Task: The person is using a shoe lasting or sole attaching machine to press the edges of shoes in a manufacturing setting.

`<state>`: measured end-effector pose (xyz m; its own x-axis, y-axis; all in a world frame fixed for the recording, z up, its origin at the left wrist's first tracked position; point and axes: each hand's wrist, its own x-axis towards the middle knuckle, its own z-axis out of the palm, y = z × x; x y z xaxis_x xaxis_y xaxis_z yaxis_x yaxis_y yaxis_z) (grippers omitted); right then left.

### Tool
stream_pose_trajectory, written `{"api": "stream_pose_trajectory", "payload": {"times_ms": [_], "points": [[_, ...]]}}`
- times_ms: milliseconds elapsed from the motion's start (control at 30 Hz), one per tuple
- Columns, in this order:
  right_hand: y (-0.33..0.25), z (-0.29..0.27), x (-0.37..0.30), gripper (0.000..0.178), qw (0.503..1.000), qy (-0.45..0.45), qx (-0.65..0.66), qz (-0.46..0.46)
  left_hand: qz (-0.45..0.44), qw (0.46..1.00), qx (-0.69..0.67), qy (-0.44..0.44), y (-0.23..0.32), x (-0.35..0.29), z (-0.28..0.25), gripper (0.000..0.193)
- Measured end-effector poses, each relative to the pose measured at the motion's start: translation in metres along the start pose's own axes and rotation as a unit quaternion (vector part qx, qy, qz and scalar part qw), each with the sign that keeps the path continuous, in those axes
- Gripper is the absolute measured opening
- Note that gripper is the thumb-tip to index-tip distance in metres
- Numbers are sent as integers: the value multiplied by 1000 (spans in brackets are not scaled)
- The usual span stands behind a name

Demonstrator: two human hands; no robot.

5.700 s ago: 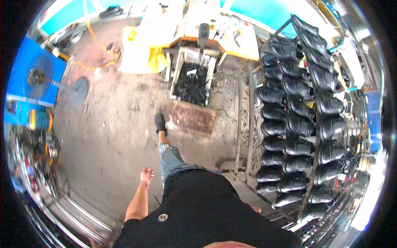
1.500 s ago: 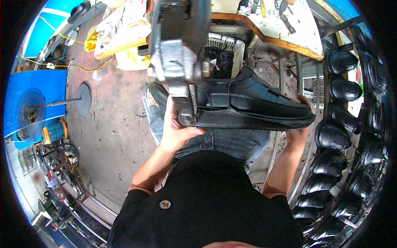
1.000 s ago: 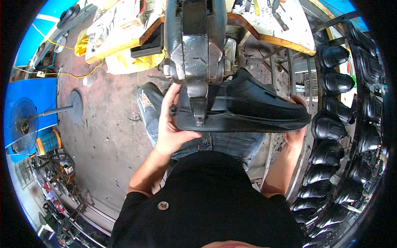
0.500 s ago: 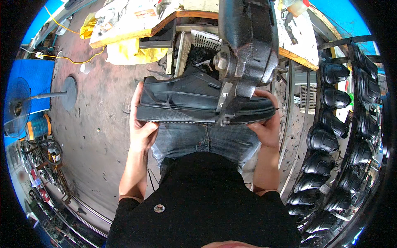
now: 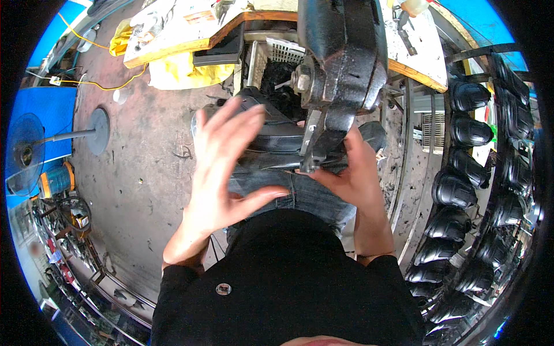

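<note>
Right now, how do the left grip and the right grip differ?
The left grip is open, with fingers spread; the right grip is closed on the shoe.
The left grip shows almost whole; the right grip is partly hidden by the machine.
Both are bare.

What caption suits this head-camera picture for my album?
Right hand holds a black shoe at a dark machine arm, left hand open; racked black footwear at right.

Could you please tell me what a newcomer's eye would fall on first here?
Probably the dark machine arm at upper centre, with a black shoe at its lower tip. Next might come the spread, blurred left hand in front of that shoe, then the rows of black shoes along the right side.
</note>
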<state>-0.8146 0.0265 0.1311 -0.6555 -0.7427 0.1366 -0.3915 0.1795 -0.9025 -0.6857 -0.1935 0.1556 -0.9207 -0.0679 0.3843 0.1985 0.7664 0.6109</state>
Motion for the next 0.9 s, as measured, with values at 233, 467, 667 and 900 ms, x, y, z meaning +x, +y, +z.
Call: {"api": "stream_pose_trajectory", "payload": {"times_ms": [233,467,667,900], "points": [[-20,-10,0,76,996,-6,-87,0,-53,977,-184,-99,-1,28,21,59],[27,-9,-14,101,998,0,-50,-34,-110,906,-407,-33,-19,-3,55,58],[160,38,-69,128,952,42,282,111,-142,840,-523,-32,-14,-3,77,63],[155,-17,-86,131,914,71,358,175,-127,792,-597,-2,-14,-6,106,69]]}}
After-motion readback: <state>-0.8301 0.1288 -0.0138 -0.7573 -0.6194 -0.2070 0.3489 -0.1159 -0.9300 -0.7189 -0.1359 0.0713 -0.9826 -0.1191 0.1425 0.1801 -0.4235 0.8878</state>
